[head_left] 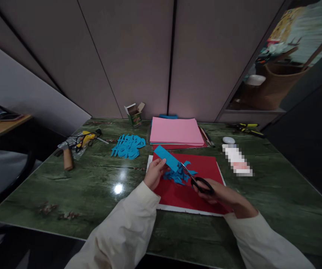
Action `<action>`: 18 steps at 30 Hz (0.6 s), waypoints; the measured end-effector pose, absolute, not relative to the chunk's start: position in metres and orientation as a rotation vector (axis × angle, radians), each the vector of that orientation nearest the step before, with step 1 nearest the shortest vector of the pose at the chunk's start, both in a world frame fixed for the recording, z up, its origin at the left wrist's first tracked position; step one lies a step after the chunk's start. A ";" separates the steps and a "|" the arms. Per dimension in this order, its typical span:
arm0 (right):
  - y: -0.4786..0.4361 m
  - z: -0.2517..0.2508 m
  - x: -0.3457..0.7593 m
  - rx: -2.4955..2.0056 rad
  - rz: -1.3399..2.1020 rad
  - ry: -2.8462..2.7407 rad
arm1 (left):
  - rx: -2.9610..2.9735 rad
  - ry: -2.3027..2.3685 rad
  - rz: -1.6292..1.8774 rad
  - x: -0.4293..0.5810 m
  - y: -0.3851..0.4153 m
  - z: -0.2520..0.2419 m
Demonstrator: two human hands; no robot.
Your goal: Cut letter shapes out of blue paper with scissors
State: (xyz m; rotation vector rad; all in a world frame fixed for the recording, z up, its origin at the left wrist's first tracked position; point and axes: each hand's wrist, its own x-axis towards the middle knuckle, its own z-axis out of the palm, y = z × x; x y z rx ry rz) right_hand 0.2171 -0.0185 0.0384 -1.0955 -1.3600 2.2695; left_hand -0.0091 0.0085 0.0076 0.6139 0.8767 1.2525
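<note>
Between the thumb and fingers of my left hand point(154, 174) is a blue paper strip point(166, 157), held at a slant. My right hand point(219, 192) grips a pair of scissors point(202, 185) by its black handles, and the blades reach the strip's lower right end. Whether the blades are parted there is too small to tell. Below the strip, blue paper scraps point(179, 177) lie heaped on a red sheet point(197, 200), which has white sheets under it. To the left, a pile of blue cut-out paper shapes point(129, 145) rests on the green table point(99, 194).
Pink paper point(174, 130) is stacked behind the red sheet, with pencils point(207, 137) beside it. An opened small box point(134, 116) stands near the wall. A yellow corded tool point(86, 138) and a wooden handle point(67, 159) lie left; pliers point(249, 130) and a white round object point(228, 140) lie right.
</note>
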 end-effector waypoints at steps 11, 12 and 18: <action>-0.021 0.040 0.210 -1.132 2.248 -1.369 | 0.691 0.810 1.120 -0.007 0.004 0.007; -0.021 0.039 0.210 -1.127 2.249 -1.373 | 0.695 0.813 1.119 -0.007 0.005 0.008; -0.021 0.038 0.210 -1.111 2.260 -1.375 | 0.708 0.831 1.127 -0.007 0.006 0.007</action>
